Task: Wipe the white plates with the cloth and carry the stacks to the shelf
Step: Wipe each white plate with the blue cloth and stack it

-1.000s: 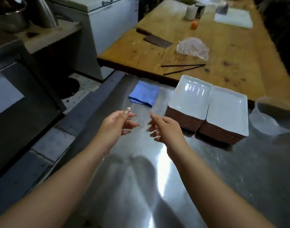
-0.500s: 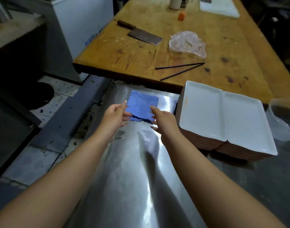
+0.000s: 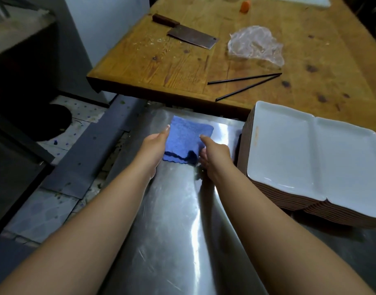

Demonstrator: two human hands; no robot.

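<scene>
Steel counter [image 3: 178, 241] fills the lower middle of the view, shiny and scratched, and butts against a big wooden table [image 3: 236, 60] beyond it. Two stacks of white plates [image 3: 310, 158] sit side by side on the counter's right part, edges touching, their brown rims showing down the sides. Both forearms reach forward over the steel toward the blue cloth [image 3: 190, 135], which lies flat near the counter's far edge, just left of the plate stacks. The left hand [image 3: 154, 146] is at the cloth's left edge with fingers stretched out straight and relaxed; whether it touches the fabric I cannot tell. The right hand [image 3: 213, 154] is at the cloth's near right corner, index finger extended over the fabric, the other fingers bent under; a firm pinch is not clear. On the wood lie a cleaver [image 3: 191, 36], a crumpled clear plastic bag [image 3: 255, 45] and two thin black chopsticks [image 3: 246, 84], well apart from the cloth.
</scene>
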